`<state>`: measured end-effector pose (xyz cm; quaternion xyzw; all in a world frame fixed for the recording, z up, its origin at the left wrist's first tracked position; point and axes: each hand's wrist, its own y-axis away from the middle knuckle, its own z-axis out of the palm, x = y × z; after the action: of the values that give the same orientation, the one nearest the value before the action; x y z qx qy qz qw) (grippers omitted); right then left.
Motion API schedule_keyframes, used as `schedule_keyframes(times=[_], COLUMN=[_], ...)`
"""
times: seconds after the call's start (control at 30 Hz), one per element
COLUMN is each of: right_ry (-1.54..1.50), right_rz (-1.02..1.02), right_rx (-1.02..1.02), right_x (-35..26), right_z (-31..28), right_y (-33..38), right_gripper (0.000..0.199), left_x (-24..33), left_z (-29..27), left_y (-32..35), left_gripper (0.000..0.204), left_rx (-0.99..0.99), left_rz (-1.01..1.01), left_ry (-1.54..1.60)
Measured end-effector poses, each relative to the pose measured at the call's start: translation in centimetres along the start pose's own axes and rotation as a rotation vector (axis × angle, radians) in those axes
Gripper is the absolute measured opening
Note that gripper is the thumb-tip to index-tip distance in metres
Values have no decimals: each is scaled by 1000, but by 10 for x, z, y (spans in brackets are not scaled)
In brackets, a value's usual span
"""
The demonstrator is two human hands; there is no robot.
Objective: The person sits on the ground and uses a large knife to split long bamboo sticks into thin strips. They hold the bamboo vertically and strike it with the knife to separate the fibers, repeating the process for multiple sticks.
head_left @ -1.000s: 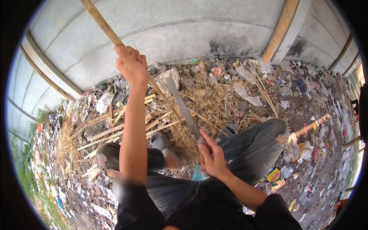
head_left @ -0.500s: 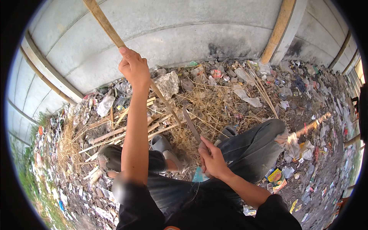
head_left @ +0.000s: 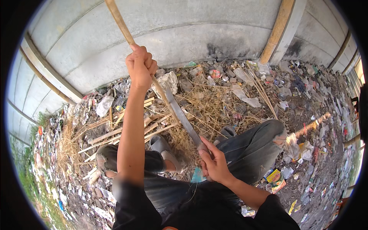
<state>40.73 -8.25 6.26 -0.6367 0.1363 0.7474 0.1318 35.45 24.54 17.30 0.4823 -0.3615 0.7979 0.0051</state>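
My left hand (head_left: 140, 67), stretched far forward, is wrapped round a long pale bamboo strip (head_left: 119, 22). The strip slants from the upper left down past my fist, its lower end near the straw by my feet. In my right hand (head_left: 214, 161), held low before my lap, is the handle of a machete (head_left: 182, 118). Its grey blade points up and to the left, lying along the right side of the strip's lower part. Whether the blade touches the strip I cannot tell. Both hands are closed.
Split bamboo pieces (head_left: 111, 133) lie left of my grey shoes (head_left: 161, 144). Dry straw (head_left: 209, 103) and a pale rock (head_left: 167, 83) lie ahead, below a concrete wall (head_left: 184, 42). Thin sticks (head_left: 263, 92) lie to the right. Plastic litter (head_left: 245, 96) covers the ground.
The machete blade has swung further up and left, with its broad side now showing beside the strip. My left hand and the strip's upper part have shifted slightly right.
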Motion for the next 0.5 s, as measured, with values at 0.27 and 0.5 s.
schedule_keyframes(times=[0.27,0.5], right_ry=[-88,55], right_rz=[-602,47], right_rx=[442,21], right_x=[-110,8], right_z=[-1,-23], right_y=[-31,-12], right_gripper=[59,49], left_x=[-2,-7], left_z=[-12,-1], left_y=[1,-3], left_gripper=[62,64], left_rx=[36,-19], left_rz=[27,-59], left_ry=[-23,67])
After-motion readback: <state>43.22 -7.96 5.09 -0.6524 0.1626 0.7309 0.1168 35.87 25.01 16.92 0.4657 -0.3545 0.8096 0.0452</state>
